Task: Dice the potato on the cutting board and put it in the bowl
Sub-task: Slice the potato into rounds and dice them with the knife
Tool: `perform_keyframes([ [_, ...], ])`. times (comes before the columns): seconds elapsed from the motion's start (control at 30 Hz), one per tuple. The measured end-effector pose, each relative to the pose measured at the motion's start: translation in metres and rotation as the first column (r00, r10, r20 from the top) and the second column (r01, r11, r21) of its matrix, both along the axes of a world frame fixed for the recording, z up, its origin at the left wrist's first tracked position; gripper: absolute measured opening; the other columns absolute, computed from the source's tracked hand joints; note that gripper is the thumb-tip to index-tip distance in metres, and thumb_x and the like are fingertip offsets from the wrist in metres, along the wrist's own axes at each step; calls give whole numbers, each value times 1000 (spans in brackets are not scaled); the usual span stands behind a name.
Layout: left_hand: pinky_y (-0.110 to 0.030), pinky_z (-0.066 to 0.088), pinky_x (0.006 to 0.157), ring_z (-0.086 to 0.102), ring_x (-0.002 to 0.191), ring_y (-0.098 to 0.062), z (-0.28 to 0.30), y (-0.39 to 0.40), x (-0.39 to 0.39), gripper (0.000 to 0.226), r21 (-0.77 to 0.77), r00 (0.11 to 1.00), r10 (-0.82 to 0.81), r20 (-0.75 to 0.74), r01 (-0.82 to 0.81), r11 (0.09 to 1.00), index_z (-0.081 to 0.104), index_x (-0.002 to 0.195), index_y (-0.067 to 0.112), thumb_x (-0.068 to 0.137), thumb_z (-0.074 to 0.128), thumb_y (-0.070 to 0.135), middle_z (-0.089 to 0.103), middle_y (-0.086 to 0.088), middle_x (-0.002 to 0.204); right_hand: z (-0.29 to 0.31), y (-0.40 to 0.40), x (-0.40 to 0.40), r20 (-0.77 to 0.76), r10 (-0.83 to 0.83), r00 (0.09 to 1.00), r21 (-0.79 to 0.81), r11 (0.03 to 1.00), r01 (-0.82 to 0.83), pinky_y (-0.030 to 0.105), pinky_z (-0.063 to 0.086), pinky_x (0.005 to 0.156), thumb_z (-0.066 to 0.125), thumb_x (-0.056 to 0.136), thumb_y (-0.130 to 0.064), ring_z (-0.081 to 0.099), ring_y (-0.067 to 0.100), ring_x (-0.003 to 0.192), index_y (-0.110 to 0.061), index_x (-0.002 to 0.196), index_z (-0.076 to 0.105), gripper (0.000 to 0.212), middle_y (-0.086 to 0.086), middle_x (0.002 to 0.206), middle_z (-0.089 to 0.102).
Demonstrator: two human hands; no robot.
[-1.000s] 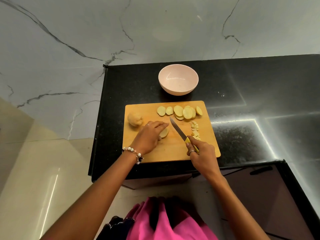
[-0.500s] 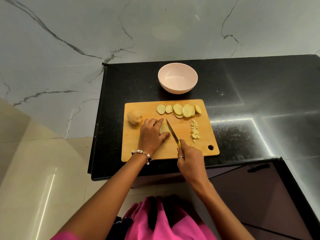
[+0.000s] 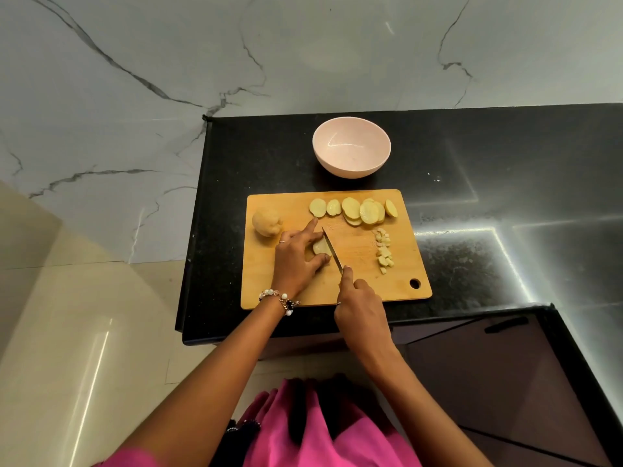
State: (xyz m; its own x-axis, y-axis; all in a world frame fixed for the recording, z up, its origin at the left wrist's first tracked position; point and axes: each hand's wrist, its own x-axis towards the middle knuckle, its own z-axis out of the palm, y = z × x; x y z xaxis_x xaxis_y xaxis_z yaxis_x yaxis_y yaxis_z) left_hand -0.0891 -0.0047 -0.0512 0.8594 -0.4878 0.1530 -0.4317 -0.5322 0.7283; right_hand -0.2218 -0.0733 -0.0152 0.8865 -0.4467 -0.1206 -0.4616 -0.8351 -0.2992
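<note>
Left hand (image 3: 296, 261) pins a potato slice (image 3: 321, 246) mid cutting board (image 3: 293, 294), fingers curled round it, slice half hidden. Right hand (image 3: 362, 306) grips the knife (image 3: 332, 247), handle hidden, blade against the slice. Empty bowl (image 3: 351, 148) sits on the surface beyond the board.

board (image 3: 293, 203) far-left corner bare | slice row (image 3: 354, 208) blocks far edge toward bowl (image 3: 351, 147) | diced pile (image 3: 383, 251) lines right side | potato chunk (image 3: 267, 223) at left edge | mid-board strip between knife (image 3: 332, 246) and dice open | worktop (image 3: 505, 197) right of board bare
</note>
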Motion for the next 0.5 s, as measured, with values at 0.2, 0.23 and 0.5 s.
perform_keyframes([
  [0.2, -11, 23, 86, 41, 108, -12, -2, -2, -2, 79, -27, 998, 50, -39, -51, 998, 36, 142, 16, 74, 75, 26, 67, 8, 112, -2, 6, 8, -68, 41, 997, -41, 998, -43, 34, 40, 69, 30, 93, -1, 58, 33, 92, 0, 148, 6, 59, 18, 119, 50],
  [0.23, -11, 23, 86, 41, 107, -12, -3, -2, -3, 79, -35, 998, 56, -36, -57, 998, 36, 142, 16, 74, 75, 26, 67, 8, 111, -2, 6, 3, -73, 41, 997, -31, 999, -43, 33, 37, 67, 31, 93, -1, 58, 33, 92, -1, 148, 6, 60, 18, 120, 49],
  [0.5, -12, 24, 86, 39, 105, -6, -3, 0, -2, 78, -48, 997, 52, -61, -55, 997, 38, 141, 19, 73, 76, 27, 66, 11, 113, 0, 0, -18, -52, 8, 999, 75, 997, -5, 38, 42, 75, 32, 96, -8, 55, 34, 98, -8, 150, 11, 58, 15, 119, 51],
])
